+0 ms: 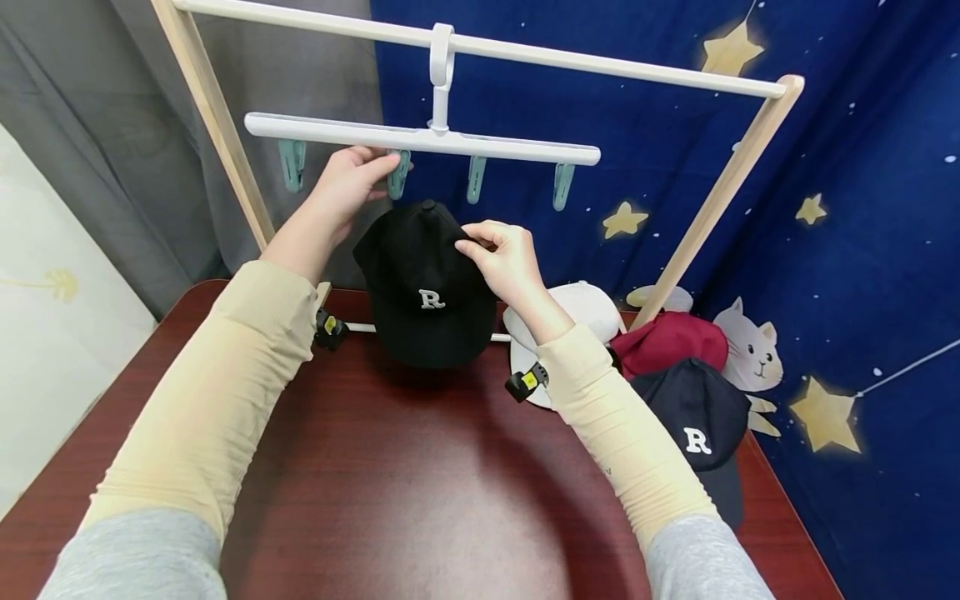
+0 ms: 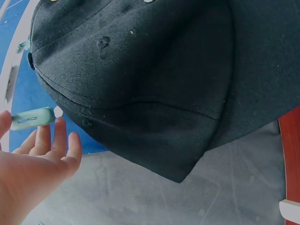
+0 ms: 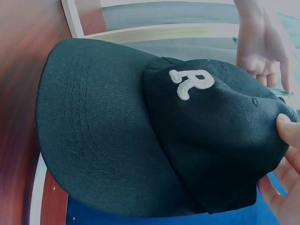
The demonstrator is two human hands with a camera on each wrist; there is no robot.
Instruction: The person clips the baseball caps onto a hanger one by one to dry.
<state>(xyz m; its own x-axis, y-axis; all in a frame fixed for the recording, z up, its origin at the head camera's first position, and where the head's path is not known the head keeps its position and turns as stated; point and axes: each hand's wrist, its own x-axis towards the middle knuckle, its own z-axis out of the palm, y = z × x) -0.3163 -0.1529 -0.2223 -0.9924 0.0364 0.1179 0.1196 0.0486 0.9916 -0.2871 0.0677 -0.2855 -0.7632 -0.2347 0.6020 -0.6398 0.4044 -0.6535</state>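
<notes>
A black baseball cap with a white letter R on its front hangs in the air, brim down, below a white clip hanger. My right hand grips the crown's upper right side between thumb and fingers. Above the cap, my left hand holds a teal clip, second from the left on the hanger. In the left wrist view the clip lies between thumb and fingers, close beside the cap but apart from it. The right wrist view has the brim pointing left.
The hanger hooks over the rail of a wooden rack. Other teal clips hang from it. On the right of the brown table lie a white cap, a dark red cap and a navy cap with an R.
</notes>
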